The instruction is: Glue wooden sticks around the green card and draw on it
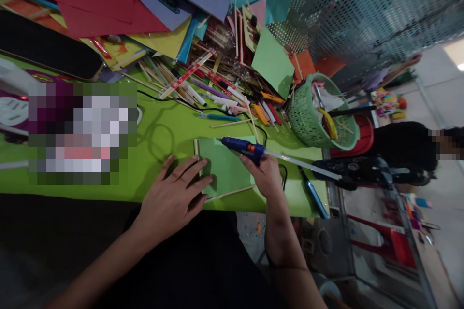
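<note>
On the table lies a green sheet of card (228, 164) with thin wooden sticks along its left and bottom edges. My left hand (177, 188) rests over the card's left side, fingers stretched out and spread, touching the left stick (196, 147). In my right hand (268, 174) is a blue glue gun (242, 147), held above the card with its nozzle pointing left near the card's top left corner. A long clear glue stick (308, 165) runs out of the gun's back end. Its trigger is hidden by my fingers.
Pens, sticks and coloured paper crowd the back of the green table (163, 125). A green basket (308, 111) stands at the right back, and a blue cutter (314, 195) lies near the right edge. A black cable (181, 100) crosses the table. Another person (402, 149) is at the far right.
</note>
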{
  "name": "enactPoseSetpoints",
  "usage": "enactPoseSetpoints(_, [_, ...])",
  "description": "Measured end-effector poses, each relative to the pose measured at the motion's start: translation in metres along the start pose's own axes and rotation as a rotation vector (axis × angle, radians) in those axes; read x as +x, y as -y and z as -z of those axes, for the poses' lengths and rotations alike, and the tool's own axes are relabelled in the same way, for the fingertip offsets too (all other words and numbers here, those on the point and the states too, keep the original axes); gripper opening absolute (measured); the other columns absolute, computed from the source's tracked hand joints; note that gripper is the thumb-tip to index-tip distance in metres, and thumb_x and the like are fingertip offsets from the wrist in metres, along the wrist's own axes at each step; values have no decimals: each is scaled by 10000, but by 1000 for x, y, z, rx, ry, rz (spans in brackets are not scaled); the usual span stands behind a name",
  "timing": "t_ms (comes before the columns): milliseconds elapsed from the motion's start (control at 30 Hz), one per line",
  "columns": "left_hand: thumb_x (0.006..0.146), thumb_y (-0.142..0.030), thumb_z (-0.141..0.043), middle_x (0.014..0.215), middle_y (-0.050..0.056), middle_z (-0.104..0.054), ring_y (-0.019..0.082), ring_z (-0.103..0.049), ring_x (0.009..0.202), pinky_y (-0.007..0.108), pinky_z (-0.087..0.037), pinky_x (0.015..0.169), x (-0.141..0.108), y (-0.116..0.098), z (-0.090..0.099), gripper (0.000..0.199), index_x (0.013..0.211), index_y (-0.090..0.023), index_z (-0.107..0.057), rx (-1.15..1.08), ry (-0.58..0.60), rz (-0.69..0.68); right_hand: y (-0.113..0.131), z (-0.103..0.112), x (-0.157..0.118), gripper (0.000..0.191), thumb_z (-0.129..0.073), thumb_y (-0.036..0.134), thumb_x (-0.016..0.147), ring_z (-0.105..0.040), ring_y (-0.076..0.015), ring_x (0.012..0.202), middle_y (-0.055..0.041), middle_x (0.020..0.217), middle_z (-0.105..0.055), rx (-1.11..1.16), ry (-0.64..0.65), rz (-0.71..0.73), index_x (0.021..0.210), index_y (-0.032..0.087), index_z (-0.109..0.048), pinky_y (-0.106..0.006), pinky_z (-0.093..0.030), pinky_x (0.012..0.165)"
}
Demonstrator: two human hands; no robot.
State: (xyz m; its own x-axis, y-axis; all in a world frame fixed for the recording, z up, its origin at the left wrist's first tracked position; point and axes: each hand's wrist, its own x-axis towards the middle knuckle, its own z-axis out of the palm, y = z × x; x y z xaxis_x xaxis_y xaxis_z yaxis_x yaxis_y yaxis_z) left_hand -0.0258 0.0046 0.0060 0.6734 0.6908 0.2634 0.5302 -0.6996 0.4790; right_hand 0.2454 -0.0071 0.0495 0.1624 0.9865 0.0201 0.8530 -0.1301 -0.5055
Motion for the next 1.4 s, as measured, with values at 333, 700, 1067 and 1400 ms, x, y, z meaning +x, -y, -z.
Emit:
enactPoseSetpoints(333, [1015, -312, -537, 1560, 15, -570, 286, -513, 1453, 623, -299, 1252, -1, 1, 0, 331, 1315, -340, -675, 8, 12, 3, -5, 2, 0, 392, -563, 566, 937, -627, -253, 762, -72, 767, -662, -39, 4, -38, 845, 202, -675, -357, -481, 713])
enactPoseSetpoints(700, [995, -298, -572, 1542, 29, -587, 300, -550, 1419, 621, -279, 1270, -1, 0, 0, 329, 1302, -329, -686, 1, -13, 4, -6, 2, -2, 370, -565, 562, 937, -635, -258, 766, -61, 739, -659, -36, -8, -28, 830, 222, -664, -346, -483, 708])
enactPoseSetpoints(1067, [1013, -323, -545, 1561, 15, -570, 286, -515, 1450, 603, -254, 1276, -1, 0, -1, 321, 1303, -336, -682, 11, 17, 10, 1, -3, -1, 375, -562, 563, 942, -628, -248, 773, -61, 785, -662, -18, 23, -28, 859, 209, -653, -346, -468, 727])
enactPoseSetpoints(1400, [1019, -328, -533, 1562, 12, -569, 284, -521, 1446, 600, -245, 1277, -1, 1, -1, 320, 1298, -338, -689, 4, 15, 11, 0, -3, -4, 396, -554, 568, 943, -617, -242, 753, -65, 775, -661, -27, 17, -33, 820, 202, -643, -336, -458, 706])
